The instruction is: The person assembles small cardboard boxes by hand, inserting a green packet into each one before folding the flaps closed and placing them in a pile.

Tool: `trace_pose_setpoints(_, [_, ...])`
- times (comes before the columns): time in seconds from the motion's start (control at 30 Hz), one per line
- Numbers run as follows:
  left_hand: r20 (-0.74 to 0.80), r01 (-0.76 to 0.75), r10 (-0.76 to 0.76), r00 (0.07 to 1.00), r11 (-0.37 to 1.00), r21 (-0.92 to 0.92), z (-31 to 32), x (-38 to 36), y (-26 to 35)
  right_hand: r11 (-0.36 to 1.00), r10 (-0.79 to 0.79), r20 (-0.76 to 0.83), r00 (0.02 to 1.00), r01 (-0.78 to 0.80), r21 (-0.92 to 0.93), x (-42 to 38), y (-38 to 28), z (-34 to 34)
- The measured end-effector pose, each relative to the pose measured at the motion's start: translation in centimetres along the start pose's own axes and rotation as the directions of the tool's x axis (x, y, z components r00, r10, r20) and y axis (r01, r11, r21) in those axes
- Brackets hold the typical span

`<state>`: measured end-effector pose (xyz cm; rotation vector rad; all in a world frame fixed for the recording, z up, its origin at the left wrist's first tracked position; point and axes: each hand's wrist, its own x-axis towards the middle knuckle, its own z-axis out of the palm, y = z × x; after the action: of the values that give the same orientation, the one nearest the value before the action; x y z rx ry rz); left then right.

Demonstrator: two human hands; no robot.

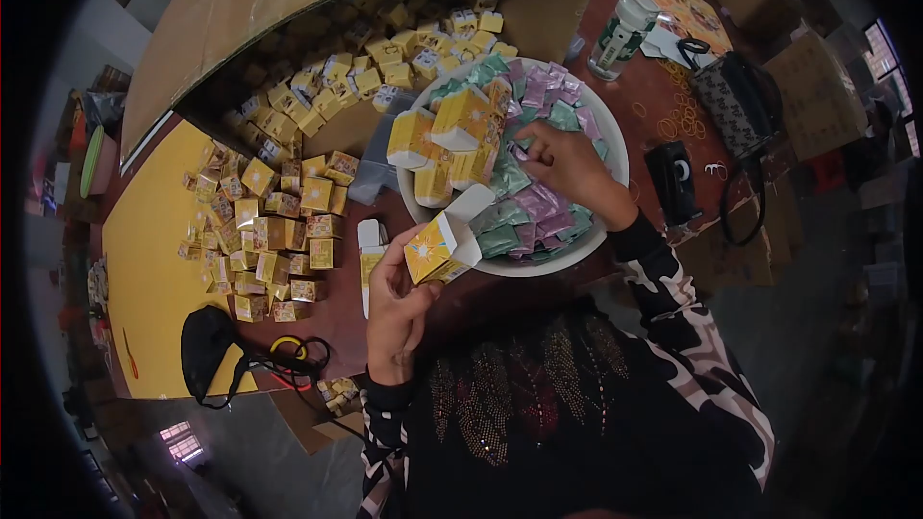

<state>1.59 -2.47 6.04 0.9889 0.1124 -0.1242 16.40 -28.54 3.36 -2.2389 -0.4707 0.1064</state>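
My left hand holds a small yellow carton with its white flap open, just in front of a white bowl. The bowl is filled with green and pink sachets and several folded yellow cartons. My right hand reaches into the bowl, its fingers closed among the sachets at about the middle; what it grips is hidden by the fingers.
Several yellow cartons lie spread on the table to the left and in a big cardboard box behind. A white bottle, a patterned bag, a black device and a black mask lie around.
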Motion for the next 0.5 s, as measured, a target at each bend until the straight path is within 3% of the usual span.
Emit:
trace_pose_setpoints(0.03, [0.018,0.056,-0.054,0.998,0.995,-0.079,-0.5,0.1,-0.3,1.0,-0.002,0.001,1.0,0.002,0.003,-0.1,0.0,-0.2])
trace_pose_setpoints(0.1, [0.059,0.067,-0.059,0.997,0.985,-0.158,-0.8,0.4,-1.0,0.987,-0.159,-0.105,0.982,0.155,-0.042,-0.7,0.1,-0.9])
trace_pose_setpoints(0.13, [0.102,0.083,-0.06,0.993,0.968,-0.237,-0.7,0.5,-1.3,0.987,-0.159,-0.099,0.982,0.156,-0.041,-1.0,-0.1,-1.3])
trace_pose_setpoints(0.17, [0.096,0.081,-0.059,0.994,0.967,-0.24,-0.5,0.5,-1.5,0.99,-0.086,-0.128,0.988,0.099,0.104,-1.3,-0.6,-1.9])
trace_pose_setpoints(0.2, [0.061,0.063,-0.057,0.996,0.993,-0.102,-0.2,0.4,-1.8,0.968,-0.007,-0.145,0.989,0.044,0.248,-1.6,-1.2,-2.4])
trace_pose_setpoints(0.23, [0.028,0.05,-0.051,0.998,0.998,0.04,0.1,0.4,-2.0,0.967,-0.008,-0.138,0.99,0.043,0.25,-2.0,-2.4,-2.6])
trace_pose_setpoints(0.27, [0.023,0.052,-0.053,0.998,0.998,0.039,0.5,0.6,-2.2,0.91,0.013,-0.159,0.987,0.055,0.411,-2.7,-3.8,-2.7])
trace_pose_setpoints(0.3, [0.06,-0.005,-0.005,0.998,0.988,0.155,0.9,0.8,-2.4,0.826,0.038,-0.179,0.983,0.07,0.559,-3.3,-5.1,-2.7])
trace_pose_setpoints(0.33, [0.107,-0.065,0.038,0.994,0.962,0.266,1.4,0.9,-2.6,0.826,0.041,-0.181,0.983,0.068,0.559,-3.8,-6.1,-2.4])
trace_pose_setpoints(0.4, [0.104,-0.075,0.047,0.993,0.956,0.283,2.0,0.9,-2.9,0.854,-0.152,-0.286,0.946,0.271,0.444,-4.6,-8.1,-1.7])
trace_pose_setpoints(0.47, [0.097,-0.087,0.06,0.993,0.949,0.304,2.4,0.9,-3.0,0.855,-0.153,-0.267,0.951,0.263,0.447,-4.9,-9.4,-0.9])
trace_pose_setpoints(0.5, [0.083,-0.09,0.067,0.994,0.945,0.313,2.5,0.9,-3.0,0.881,-0.267,-0.307,0.913,0.361,0.307,-4.7,-9.6,-0.2])
